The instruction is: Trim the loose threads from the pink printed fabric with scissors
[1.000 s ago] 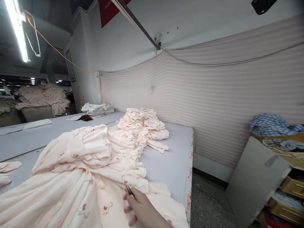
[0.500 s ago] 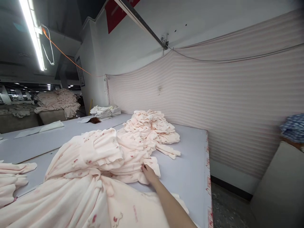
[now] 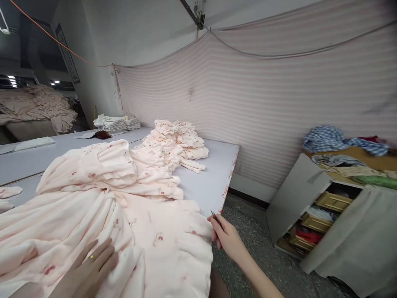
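A pale pink garment (image 3: 167, 236) with small red prints lies spread over the near part of the table, gathered into folds on its left. My left hand (image 3: 93, 265), with a ring on one finger, rests flat on those folds, fingers stretched out. At the ruffled right edge of the garment, my right hand (image 3: 228, 238) is closed around small dark thread snips (image 3: 216, 219), their pointed tips upward. Its fingers are close to the cloth edge; whether they also grip it I cannot tell. Another bunched pink garment (image 3: 93, 163) lies just beyond.
A heap of pink garments (image 3: 176, 140) sits farther back on the grey table (image 3: 214, 165). Folded white cloths (image 3: 114, 123) are stacked at the back left. The table's right edge drops to a dark floor (image 3: 245, 219). At right stands a cabinet (image 3: 294, 194) with cloths on top.
The view has turned right and down. My right hand has moved from the farther garment to the near garment's right edge, still with the snips. My left hand has come into view on the cloth.
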`<action>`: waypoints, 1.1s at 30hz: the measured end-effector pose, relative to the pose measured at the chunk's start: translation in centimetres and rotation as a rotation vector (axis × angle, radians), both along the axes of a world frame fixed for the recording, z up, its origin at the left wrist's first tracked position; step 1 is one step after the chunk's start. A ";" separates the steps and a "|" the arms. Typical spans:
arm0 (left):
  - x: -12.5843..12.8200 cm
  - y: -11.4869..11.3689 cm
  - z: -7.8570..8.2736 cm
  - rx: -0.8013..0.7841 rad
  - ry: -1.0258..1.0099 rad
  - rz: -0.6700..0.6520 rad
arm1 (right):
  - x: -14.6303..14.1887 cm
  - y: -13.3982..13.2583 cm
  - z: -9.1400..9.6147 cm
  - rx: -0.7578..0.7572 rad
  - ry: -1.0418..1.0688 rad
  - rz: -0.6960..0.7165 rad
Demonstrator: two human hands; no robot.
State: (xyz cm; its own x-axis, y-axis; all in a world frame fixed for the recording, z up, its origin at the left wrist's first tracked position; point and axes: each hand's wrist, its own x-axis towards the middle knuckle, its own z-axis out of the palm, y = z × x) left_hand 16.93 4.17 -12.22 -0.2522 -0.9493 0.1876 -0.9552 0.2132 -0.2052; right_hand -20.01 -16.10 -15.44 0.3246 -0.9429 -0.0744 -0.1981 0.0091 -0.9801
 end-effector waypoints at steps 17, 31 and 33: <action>-17.0 -5.6 -0.3 0.334 1.113 0.243 | 0.2 9.9 -1.7 0.018 -0.159 -0.114; -11.1 -2.3 2.7 -0.095 1.953 0.459 | 2.7 7.7 -3.5 -0.053 -0.102 -0.297; -10.8 -2.3 3.5 -0.059 2.082 0.431 | 3.1 7.1 -3.3 -0.088 -0.069 -0.308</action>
State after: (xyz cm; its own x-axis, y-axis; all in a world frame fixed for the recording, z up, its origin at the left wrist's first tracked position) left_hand 6.11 1.91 -8.75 0.4899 -0.8603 -0.1412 0.2888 0.0073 0.9574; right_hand -16.88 -8.95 -18.71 0.0243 -0.9994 0.0238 -0.1321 -0.0268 -0.9909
